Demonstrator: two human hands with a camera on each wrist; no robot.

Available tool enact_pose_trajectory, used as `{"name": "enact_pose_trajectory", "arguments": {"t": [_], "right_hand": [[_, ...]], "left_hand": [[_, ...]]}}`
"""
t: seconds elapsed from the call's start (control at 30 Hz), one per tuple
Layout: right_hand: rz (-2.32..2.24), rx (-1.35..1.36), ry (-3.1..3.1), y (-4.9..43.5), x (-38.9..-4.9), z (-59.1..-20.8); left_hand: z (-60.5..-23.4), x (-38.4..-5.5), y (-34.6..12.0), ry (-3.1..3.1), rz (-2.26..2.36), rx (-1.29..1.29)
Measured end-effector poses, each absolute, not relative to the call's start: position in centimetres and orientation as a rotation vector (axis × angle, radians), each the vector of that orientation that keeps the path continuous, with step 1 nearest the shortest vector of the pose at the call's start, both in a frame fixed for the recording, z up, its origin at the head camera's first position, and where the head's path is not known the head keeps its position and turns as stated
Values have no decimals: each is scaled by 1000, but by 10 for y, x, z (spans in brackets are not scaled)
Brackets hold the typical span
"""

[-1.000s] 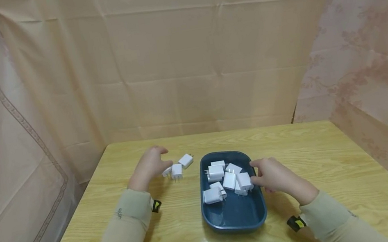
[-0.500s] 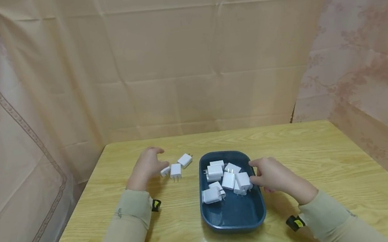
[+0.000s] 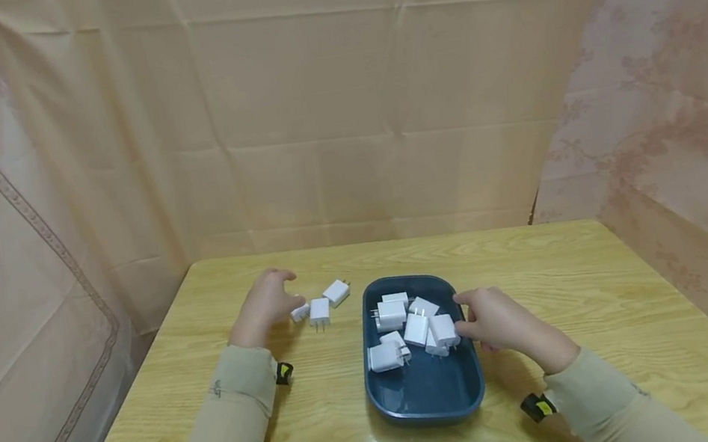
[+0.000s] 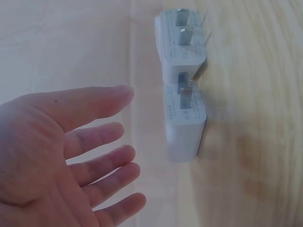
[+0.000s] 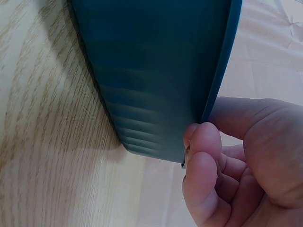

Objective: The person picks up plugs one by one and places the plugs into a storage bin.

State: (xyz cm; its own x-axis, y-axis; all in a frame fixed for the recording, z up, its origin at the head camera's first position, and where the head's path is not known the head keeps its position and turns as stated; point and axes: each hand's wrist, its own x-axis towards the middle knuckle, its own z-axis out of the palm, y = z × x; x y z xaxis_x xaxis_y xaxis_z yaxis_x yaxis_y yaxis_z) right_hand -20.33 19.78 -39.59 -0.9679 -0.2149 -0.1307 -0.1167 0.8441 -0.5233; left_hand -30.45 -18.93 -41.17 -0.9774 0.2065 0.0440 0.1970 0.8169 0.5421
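Note:
In the head view my left hand [image 3: 268, 302] hovers over the left part of the table, fingers spread and nothing in them. Right beside its thumb lies a white charger plug [image 3: 300, 312]; a second plug [image 3: 320, 311] and a third plug [image 3: 337, 293] lie just to its right. In the left wrist view, metal prongs show on the near plug [image 4: 184, 118], apart from the fingertips. My right hand [image 3: 500, 320] pinches the right rim of a dark blue plastic bin [image 3: 429, 395]. The right wrist view shows its thumb and curled fingers at that rim [image 5: 225, 56].
Several white charger plugs [image 3: 417, 328] lie heaped in the back and middle of the bin. The wooden table [image 3: 219, 421] carries everything. Beige cloth [image 3: 337, 102] hangs behind its far edge, with more cloth at both sides.
My left hand has drawn slightly left, away from the plugs, so the nearest one shows more. The right hand keeps its hold on the bin. The head view has shifted a little.

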Motion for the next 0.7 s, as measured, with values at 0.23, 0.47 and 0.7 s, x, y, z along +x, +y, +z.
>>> {"name": "enact_pose_trajectory", "arguments": {"t": [0.23, 0.47, 0.7], "right_hand": [[-797, -238, 2829, 198, -204, -397], [-782, -240, 2831, 199, -203, -396], [-768, -244, 2832, 200, -202, -395]], "left_hand": [[-413, -300, -191, 2966, 881, 320], [-419, -305, -193, 2954, 872, 323], [-423, -306, -195, 2951, 851, 339]]}}
